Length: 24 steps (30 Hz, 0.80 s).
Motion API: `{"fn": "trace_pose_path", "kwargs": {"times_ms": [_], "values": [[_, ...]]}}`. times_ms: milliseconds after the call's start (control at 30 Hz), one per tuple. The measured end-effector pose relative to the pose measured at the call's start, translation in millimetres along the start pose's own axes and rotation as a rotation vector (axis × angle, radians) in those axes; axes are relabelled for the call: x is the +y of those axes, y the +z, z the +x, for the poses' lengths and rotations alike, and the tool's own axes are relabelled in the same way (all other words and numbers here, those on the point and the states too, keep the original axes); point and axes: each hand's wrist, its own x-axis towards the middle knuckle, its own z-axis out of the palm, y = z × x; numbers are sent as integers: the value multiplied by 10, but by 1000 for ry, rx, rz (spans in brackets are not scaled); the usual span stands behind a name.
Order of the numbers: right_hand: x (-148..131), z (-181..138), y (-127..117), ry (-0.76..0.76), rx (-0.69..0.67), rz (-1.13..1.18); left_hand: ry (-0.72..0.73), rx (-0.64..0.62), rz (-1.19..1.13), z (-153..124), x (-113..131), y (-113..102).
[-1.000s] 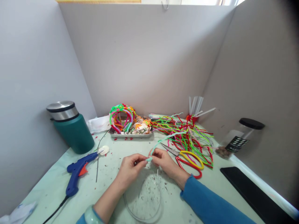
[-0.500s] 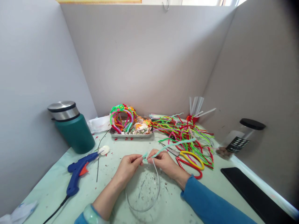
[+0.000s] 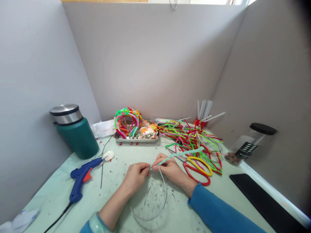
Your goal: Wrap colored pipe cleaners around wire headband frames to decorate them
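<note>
My left hand (image 3: 135, 177) and my right hand (image 3: 169, 167) meet at the table's middle, both pinched on the end of a clear thin headband (image 3: 148, 207) that loops down toward me. A mint green pipe cleaner (image 3: 181, 154) is wound onto that end; its free length runs up and right from my right fingers. Both hands have their fingers closed around the headband tip and the pipe cleaner.
Red and yellow scissors (image 3: 197, 166) lie just right of my hands, beside a heap of coloured pipe cleaners (image 3: 193, 137). A blue glue gun (image 3: 82, 178) and a green flask (image 3: 74, 132) stand left. A metal tray (image 3: 136, 138) holds wrapped headbands. At the right are a black phone (image 3: 262, 200) and a jar (image 3: 252, 142).
The pipe cleaner's free end has swung from arching up over my hands to pointing low and right. The headband loop has shifted slightly; my hands stay together.
</note>
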Motion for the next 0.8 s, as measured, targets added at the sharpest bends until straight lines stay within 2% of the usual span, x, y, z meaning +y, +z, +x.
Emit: {"fn": "trace_pose_path", "kwargs": {"times_ms": [133,433,633,800], "values": [[40,-2,-5,-20,-6,1,49,-21,28,-9,14,-14],[8,20,27,-49,23,17,103,26,128,-34,33,31],[-5,19,10,37,58,44,135,18,157,-37,74,29],[-24,9,-4,116,61,128,142,-12,-4,-42,79,37]]}}
